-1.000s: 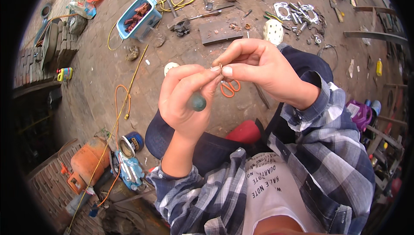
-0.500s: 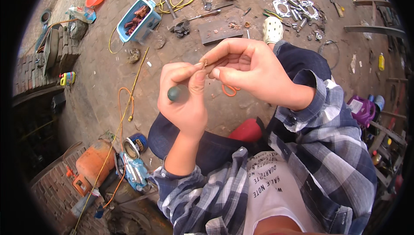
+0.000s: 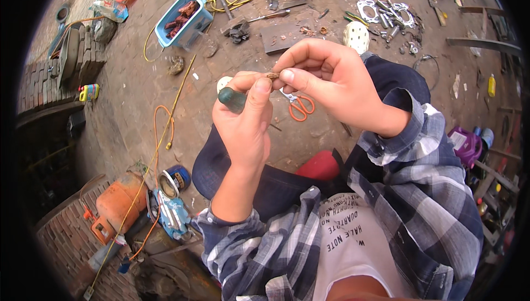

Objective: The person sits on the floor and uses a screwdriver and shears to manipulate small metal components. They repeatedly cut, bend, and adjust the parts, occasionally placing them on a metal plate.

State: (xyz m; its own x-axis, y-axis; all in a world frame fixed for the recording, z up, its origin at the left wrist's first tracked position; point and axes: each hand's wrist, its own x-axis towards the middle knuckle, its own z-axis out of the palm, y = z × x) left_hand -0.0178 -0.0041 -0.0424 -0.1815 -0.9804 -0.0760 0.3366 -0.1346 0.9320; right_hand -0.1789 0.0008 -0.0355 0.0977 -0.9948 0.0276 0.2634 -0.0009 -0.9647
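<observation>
I see the blue tub (image 3: 184, 20) holding reddish-brown pieces, while my left hand (image 3: 247, 123) grips a green-handled tool (image 3: 232, 99), now lower, and my right hand (image 3: 331, 83) pinches its tip.

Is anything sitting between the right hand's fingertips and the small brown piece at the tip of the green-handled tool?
Nothing visible. The right hand already pinches the small brown piece, and the left hand grips the green-handled tool just beside it, thumb against the piece.
</observation>
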